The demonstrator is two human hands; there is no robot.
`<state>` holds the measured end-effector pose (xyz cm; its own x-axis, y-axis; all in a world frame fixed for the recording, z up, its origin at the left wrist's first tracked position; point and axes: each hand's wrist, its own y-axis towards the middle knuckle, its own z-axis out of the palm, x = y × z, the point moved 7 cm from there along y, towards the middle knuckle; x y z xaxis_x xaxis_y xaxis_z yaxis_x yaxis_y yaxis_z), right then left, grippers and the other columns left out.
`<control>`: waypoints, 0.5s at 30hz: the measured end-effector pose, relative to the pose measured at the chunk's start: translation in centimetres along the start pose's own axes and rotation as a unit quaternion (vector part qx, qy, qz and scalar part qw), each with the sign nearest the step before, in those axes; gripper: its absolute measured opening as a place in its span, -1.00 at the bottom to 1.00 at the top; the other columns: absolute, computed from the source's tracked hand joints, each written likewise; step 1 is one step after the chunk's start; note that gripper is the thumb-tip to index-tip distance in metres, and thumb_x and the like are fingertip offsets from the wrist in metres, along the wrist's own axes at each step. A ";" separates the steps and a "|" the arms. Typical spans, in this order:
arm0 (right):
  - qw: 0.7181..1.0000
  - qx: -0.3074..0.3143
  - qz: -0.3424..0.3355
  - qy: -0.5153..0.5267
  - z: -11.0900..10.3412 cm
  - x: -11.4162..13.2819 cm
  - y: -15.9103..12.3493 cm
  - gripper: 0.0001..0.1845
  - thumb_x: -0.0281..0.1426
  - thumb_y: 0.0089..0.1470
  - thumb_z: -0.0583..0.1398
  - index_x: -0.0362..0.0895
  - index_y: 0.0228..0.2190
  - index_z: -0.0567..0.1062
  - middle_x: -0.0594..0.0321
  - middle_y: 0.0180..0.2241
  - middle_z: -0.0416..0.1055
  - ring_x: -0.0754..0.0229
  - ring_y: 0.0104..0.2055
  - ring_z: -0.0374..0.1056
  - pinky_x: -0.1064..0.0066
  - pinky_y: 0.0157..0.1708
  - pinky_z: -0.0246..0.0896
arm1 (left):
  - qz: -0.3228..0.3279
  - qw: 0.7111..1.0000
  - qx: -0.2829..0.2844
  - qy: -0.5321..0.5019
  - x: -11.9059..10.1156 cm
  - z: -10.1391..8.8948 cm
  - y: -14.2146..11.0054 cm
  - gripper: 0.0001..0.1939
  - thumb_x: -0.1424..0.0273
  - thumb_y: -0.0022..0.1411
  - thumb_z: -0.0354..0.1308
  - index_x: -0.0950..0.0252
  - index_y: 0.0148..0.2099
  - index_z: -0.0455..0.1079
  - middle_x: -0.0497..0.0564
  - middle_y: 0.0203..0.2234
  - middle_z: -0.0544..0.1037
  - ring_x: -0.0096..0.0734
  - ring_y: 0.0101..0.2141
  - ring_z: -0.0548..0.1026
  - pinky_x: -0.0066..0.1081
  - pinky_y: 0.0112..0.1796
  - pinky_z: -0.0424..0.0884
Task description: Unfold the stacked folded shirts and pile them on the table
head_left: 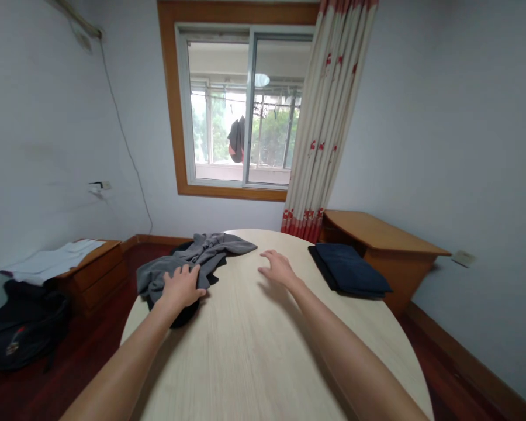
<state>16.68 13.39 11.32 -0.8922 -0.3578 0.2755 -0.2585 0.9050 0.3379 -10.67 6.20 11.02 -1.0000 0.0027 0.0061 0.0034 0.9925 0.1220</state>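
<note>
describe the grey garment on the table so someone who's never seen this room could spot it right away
Start at the round pale wood table below the window. On its far left edge lies a crumpled grey garment, with the left hand resting on it. Unlike the dark navy cloth at the far right, which is neatly folded, it is loose, rumpled and grey.

Both hands [230, 278] outstretched, palms down, fingers loosely spread.

We cannot see our left hand's [182, 286] palm, pressed onto the grey garment [193, 257]; a dark cloth [182, 313] beneath both is mostly covered. Our forearms run off the bottom edge; the table's [245, 351] near rim is cut off too.
</note>
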 end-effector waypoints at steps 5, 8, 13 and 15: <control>0.960 -0.169 0.216 -0.049 -5.0 -12.8 -7.1 -0.57 -0.32 0.17 0.15 -0.16 0.05 0.49 -0.03 0.18 0.36 -0.06 0.20 0.26 0.11 0.20 0.03 | 0.156 0.980 -0.072 -0.099 -8.7 -1.9 -0.2 -0.44 0.26 0.27 0.18 0.30 0.28 0.32 0.25 0.25 0.34 0.04 0.23 0.29 0.01 0.22 0.13; 0.927 -0.221 0.289 -0.090 -6.1 -17.5 -10.9 -0.49 -0.33 0.14 0.17 -0.16 0.12 0.44 -0.05 0.26 0.26 -0.11 0.30 0.13 -0.04 0.26 -0.12 | 0.214 0.962 -0.041 -0.163 -13.1 0.4 -0.8 -0.57 0.28 0.28 0.16 0.30 0.16 0.43 0.21 0.16 0.44 -0.05 0.15 0.39 -0.12 0.16 0.24; 0.916 -0.189 0.341 -0.093 -4.6 -21.6 -13.8 -0.32 -0.33 0.02 0.26 -0.13 0.20 0.36 -0.04 0.30 0.19 -0.13 0.36 0.00 -0.18 0.28 -0.22 | 0.239 0.942 -0.024 -0.235 -14.4 5.8 -1.5 -0.70 0.31 0.28 0.13 0.26 0.01 0.51 0.18 0.11 0.48 -0.08 0.08 0.44 -0.14 0.07 0.34; 0.911 -0.207 0.348 -0.073 -4.5 -22.3 -14.3 -0.43 -0.36 0.05 0.22 -0.11 0.13 0.44 -0.02 0.26 0.26 -0.12 0.33 0.07 -0.16 0.27 -0.17 | 0.256 0.932 -0.022 -0.257 -13.6 7.1 -1.5 -0.72 0.30 0.26 0.14 0.25 -0.04 0.53 0.17 0.10 0.49 -0.08 0.09 0.44 -0.13 0.09 0.32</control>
<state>41.94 7.37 4.42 -0.8341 0.3325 0.4401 0.5245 0.7251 0.4462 2.84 5.57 3.66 -0.7381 0.5433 -0.4000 0.4693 0.8394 0.2740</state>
